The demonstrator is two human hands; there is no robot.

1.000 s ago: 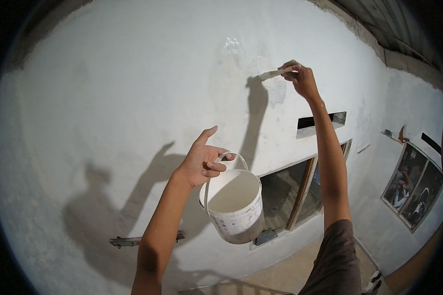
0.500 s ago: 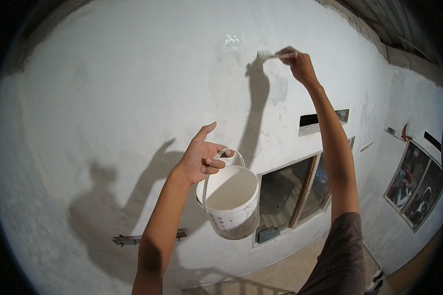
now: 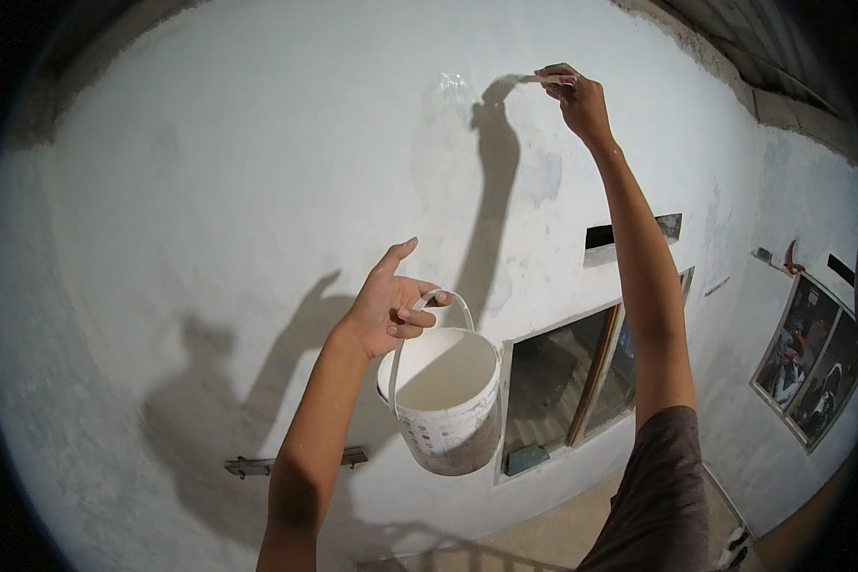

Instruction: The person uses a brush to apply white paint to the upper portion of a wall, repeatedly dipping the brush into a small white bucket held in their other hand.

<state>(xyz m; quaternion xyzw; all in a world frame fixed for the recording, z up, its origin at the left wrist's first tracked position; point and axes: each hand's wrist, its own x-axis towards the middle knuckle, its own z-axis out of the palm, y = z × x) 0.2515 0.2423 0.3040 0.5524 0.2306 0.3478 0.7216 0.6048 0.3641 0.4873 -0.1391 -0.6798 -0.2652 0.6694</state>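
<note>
From my left hand (image 3: pixel 396 300) hangs a white plastic bucket (image 3: pixel 448 434) by its looped handle. The fingers curl under the handle while the thumb points up. Inside, the bucket is whitish and partly in shadow. High up at the wall, my right hand (image 3: pixel 582 100) pinches a paintbrush (image 3: pixel 541 79) held sideways, its tip toward the left. The bristles are hard to make out against the pale wall (image 3: pixel 257 172) and the hand's shadow. Left of the brush, a wet, shiny patch (image 3: pixel 455 86) shows on the wall.
Below the right arm is a window (image 3: pixel 558 381) with a dark block (image 3: pixel 526 459) on its sill. A narrow vent opening (image 3: pixel 601 235) lies behind the forearm. A metal rail (image 3: pixel 248 467) is fixed low on the wall, and another window (image 3: pixel 806 362) stands far right.
My right hand has moved the brush slightly upward along the wall. The left hand keeps its place, and the bucket hangs a touch lower.
</note>
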